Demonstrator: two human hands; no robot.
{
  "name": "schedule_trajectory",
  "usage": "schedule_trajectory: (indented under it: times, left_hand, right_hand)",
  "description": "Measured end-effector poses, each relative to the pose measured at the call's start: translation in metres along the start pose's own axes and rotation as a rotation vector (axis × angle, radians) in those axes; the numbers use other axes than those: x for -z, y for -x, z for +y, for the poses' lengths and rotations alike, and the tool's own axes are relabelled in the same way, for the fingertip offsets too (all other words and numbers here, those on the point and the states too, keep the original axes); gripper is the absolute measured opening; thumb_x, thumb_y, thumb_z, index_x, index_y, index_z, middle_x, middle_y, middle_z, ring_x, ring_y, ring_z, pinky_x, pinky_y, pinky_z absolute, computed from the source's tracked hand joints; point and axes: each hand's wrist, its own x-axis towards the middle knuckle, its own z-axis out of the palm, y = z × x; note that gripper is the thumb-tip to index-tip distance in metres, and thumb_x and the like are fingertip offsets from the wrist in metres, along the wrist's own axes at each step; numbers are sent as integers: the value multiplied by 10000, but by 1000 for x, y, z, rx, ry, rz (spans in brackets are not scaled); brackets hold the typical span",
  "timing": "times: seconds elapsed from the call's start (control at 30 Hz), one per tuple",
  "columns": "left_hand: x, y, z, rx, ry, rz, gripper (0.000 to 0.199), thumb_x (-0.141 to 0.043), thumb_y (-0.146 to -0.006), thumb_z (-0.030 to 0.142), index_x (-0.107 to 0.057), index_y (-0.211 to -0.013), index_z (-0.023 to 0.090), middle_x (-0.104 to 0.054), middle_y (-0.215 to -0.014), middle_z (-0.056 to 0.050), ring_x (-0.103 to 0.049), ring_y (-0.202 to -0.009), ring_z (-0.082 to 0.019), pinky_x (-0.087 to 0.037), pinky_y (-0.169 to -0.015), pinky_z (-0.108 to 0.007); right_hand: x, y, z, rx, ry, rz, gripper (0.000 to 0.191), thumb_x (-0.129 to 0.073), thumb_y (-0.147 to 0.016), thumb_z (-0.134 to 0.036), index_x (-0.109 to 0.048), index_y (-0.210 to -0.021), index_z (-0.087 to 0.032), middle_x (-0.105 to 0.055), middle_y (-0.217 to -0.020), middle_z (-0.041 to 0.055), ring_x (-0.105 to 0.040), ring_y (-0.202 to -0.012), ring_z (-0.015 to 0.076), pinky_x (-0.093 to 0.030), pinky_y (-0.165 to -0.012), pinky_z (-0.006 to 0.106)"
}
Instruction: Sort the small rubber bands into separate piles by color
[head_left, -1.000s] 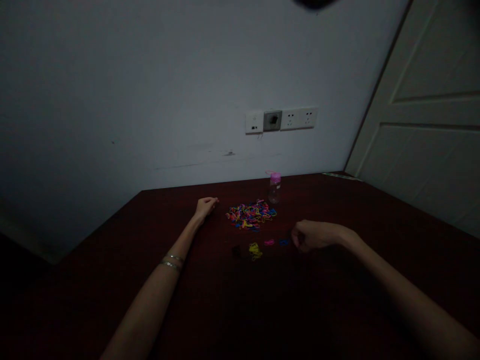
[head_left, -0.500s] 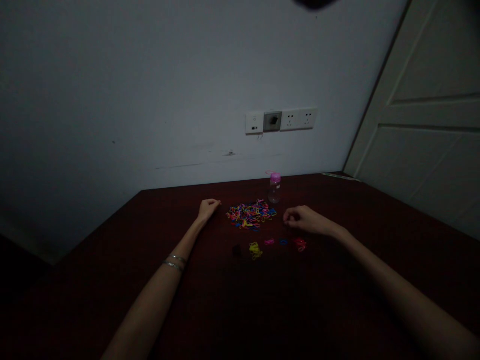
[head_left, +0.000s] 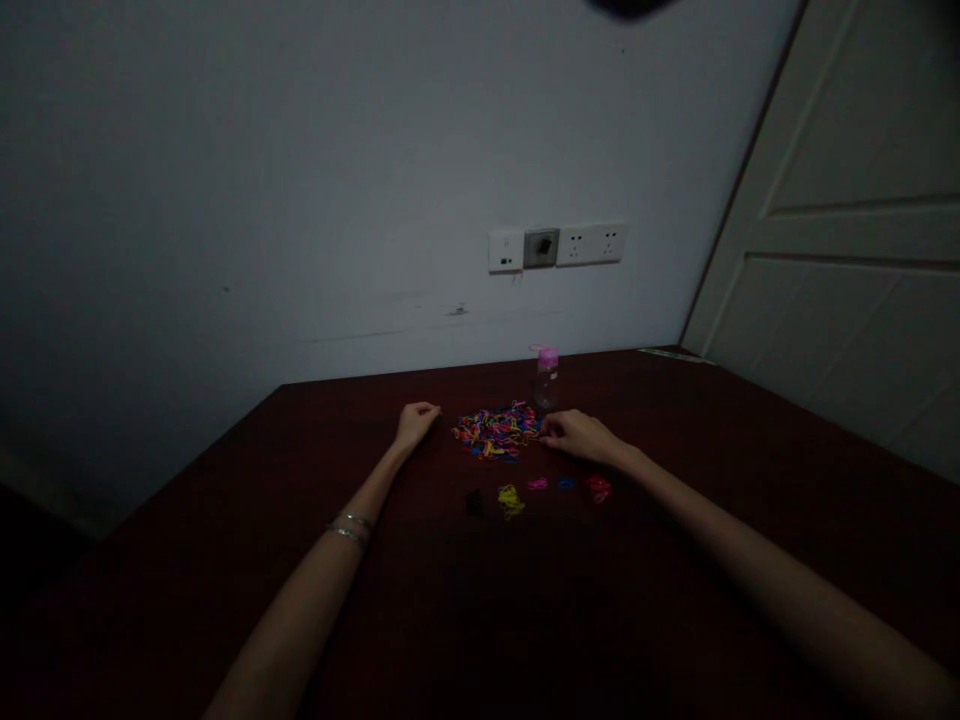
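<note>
A loose heap of small multicoloured rubber bands lies on the dark red tabletop. My right hand is at the heap's right edge with fingers curled together; what they pinch, if anything, is too small to make out. To the left of the heap, my left hand rests on the table, closed, with nothing showing in it. Nearer me lie small sorted groups: black bands, yellow bands, pink bands, blue bands and red bands.
Behind the heap stands a clear bottle with a pink lid. A pale wall with a row of sockets borders the table's back edge. A white panelled door is at the right. The light is dim.
My right hand has moved left from beside the heap to its right edge. My left hand has stayed in place. The view has shifted slightly.
</note>
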Motion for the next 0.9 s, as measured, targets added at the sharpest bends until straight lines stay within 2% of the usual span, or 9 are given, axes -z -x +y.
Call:
schedule_trajectory:
  times: [0.3, 0.47, 0.7, 0.8, 0.9]
  left_hand:
    - [1, 4, 5, 0, -29, 5, 248, -555, -633, 347, -658, -634, 121, -629, -622, -39, -538, -601, -145, -367, -554, -224]
    - [1, 4, 3, -8, -24, 3, 256, -552, -635, 356, -655, -635, 122, -606, -580, -27, -527, -579, -140, -354, -530, -218]
    - [1, 4, 1, -18, -28, -1, 264, -546, -646, 358, -655, -643, 118, -600, -568, -24, -528, -578, -141, -353, -520, -214]
    - [1, 5, 2, -26, -41, -9, 259, -545, -645, 348, -658, -653, 115, -619, -608, -32, -538, -599, -145, -365, -539, -218]
    - [1, 5, 2, -29, -75, -10, 258, -540, -646, 346, -663, -661, 119, -619, -607, -31, -538, -599, -148, -373, -551, -223]
  right_hand:
    - [-7, 3, 0, -7, -27, 51, 145, -495, -769, -297, -611, -816, -224, -632, -788, 8, -565, -714, 142, -322, -546, 213]
    - [-5, 7, 2, -8, -59, 55, 148, -495, -757, -282, -618, -799, -212, -624, -778, 17, -553, -698, 141, -318, -545, 216]
    - [-1, 10, 3, 56, -314, 87, 238, -493, -745, -348, -621, -782, -151, -580, -676, 23, -505, -607, 121, -345, -537, 221]
    - [1, 13, -12, 139, -442, 34, 266, -506, -732, -364, -621, -746, -125, -560, -643, 19, -483, -586, 112, -360, -539, 220]
    - [2, 20, -34, 209, -524, -112, 242, -530, -712, -337, -628, -733, -118, -556, -620, 13, -474, -565, 103, -361, -525, 213]
